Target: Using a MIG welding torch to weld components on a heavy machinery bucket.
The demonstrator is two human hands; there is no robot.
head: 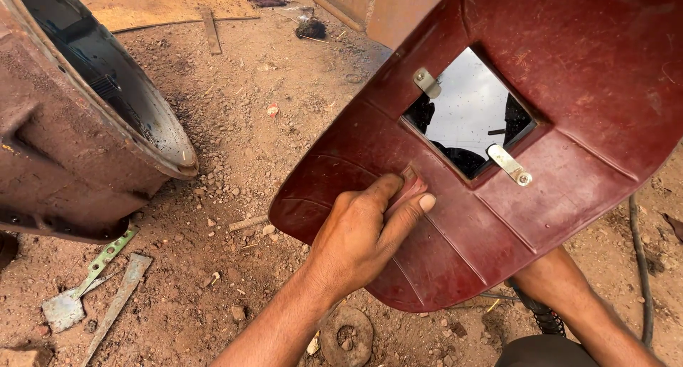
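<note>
Welding shield (569, 89), dark red, hand-held type with a square dark viewing glass (466, 114) and two small metal clips, is filling the upper right of the head view, tilted above bare gravelly ground (242, 125). Left hand (363, 235) is gripping the shield's raised handle block, thumb and fingers closed around it. Right hand is lying hidden behind the shield's lower edge; only the right forearm (576, 303) is showing beside a ribbed black cable (537, 313), so its grip cannot be told. Rusted metal housing (64, 146) is standing at left, with a flat metal strip (117, 299) and a scraper-like tool (67, 306) lying below it, and a rusty disc (346, 335) near the wrist. Handling note, as a judgement: keeping the grip firm and the glass squarely before the eyes is serving best.
</note>
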